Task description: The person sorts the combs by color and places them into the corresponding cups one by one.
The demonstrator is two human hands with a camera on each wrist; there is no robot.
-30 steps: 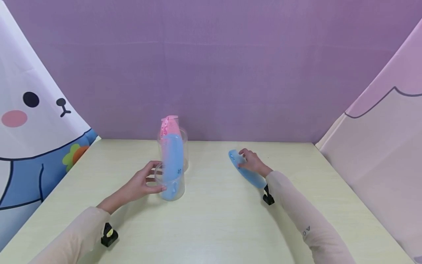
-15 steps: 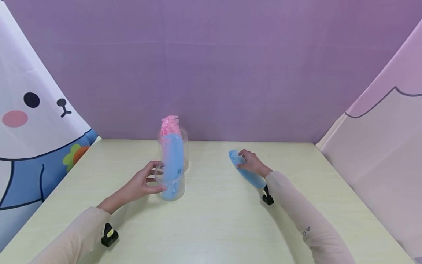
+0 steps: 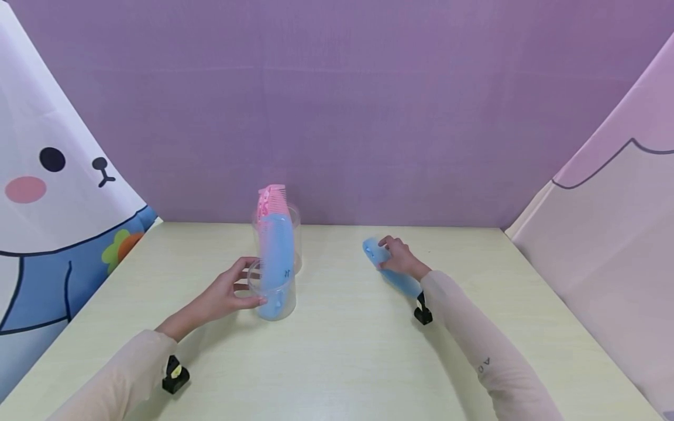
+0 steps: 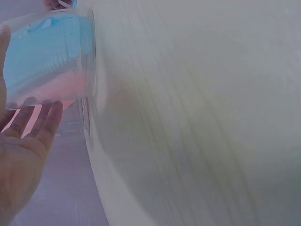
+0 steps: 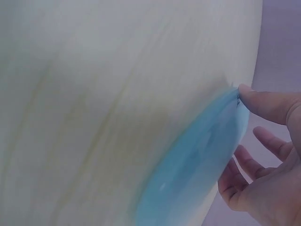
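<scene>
My left hand (image 3: 230, 292) grips a clear plastic cup (image 3: 284, 305) standing on the table, thumb on the near side and fingers round the left. A blue comb (image 3: 278, 251) stands upright in that cup. Pink comb (image 3: 272, 200) tops rise behind it, and pink also shows beside the blue in the left wrist view. Off to the right, my right hand (image 3: 401, 259) holds a second blue comb (image 3: 402, 283) lying slantwise close to the tabletop. In the right wrist view the thumb presses this comb's (image 5: 197, 155) edge, with the fingers on its other side.
Another clear cup (image 3: 297, 234) stands just behind the first, partly hidden by the combs. The pale table (image 3: 337, 362) ends at a purple cloth backdrop (image 3: 368, 117). A printed cartoon cloth (image 3: 63, 234) hangs at the left, a pale one (image 3: 600, 234) at the right.
My right hand and the blue comb in it have shifted slightly left and away from me. The left hand and the cup have stayed in place.
</scene>
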